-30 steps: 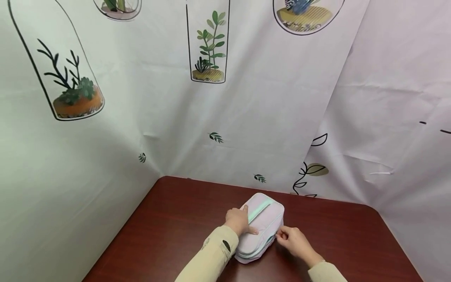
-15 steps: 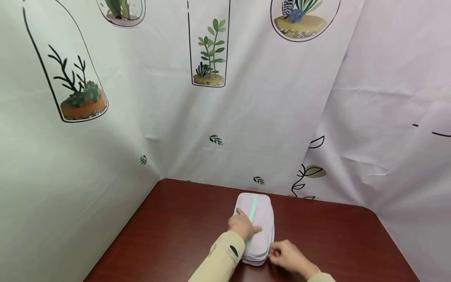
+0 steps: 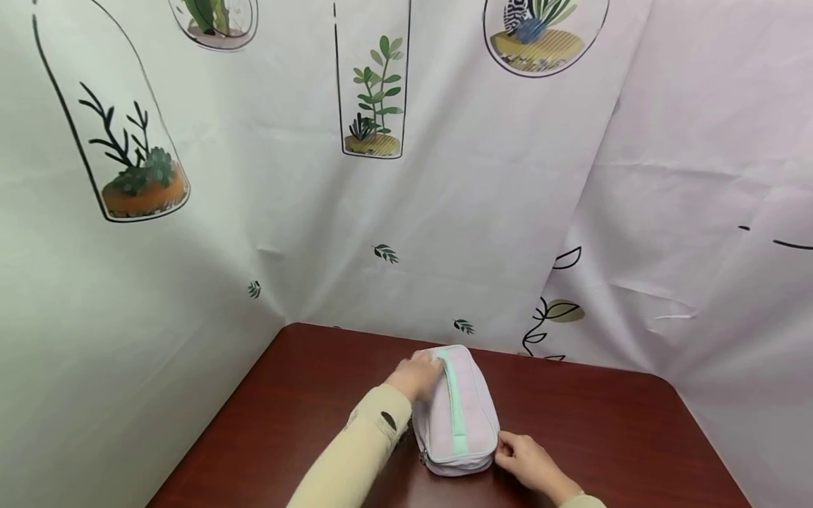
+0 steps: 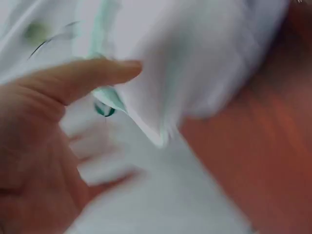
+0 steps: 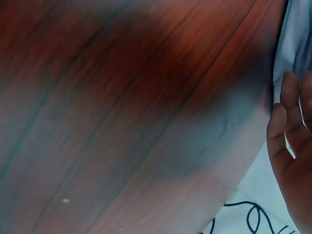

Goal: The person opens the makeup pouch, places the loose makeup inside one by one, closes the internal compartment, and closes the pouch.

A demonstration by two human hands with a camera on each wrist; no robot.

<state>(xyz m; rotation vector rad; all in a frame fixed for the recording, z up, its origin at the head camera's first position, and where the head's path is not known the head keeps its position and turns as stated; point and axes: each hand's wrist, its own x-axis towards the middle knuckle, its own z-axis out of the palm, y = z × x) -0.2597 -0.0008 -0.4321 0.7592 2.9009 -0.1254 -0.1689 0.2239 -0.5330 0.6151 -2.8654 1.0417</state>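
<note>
A pale lilac zip pouch [image 3: 471, 402] with a mint strap along its top lies on the table, its far end angled left. My left hand [image 3: 419, 375] is at the pouch's far left edge. In the blurred left wrist view, that hand's thumb [image 4: 117, 71] lies against the pouch [image 4: 146, 87], the other fingers stretched below. My right hand [image 3: 528, 460] touches the pouch's near right corner. The right wrist view shows that hand's fingers [image 5: 291, 95] fairly straight beside the pouch's side [image 5: 295, 44]. A zipper pull [image 3: 423, 457] shows at the near left corner.
The dark red wooden table [image 3: 305, 423] has rounded far corners. White fabric [image 3: 305, 212] printed with plants in glass jars hangs behind it and along its left side.
The pouch has turned counter-clockwise, bringing a zipper pull into view at its near left. My left hand has shifted from its top to the far left edge. My right hand stays near its right side.
</note>
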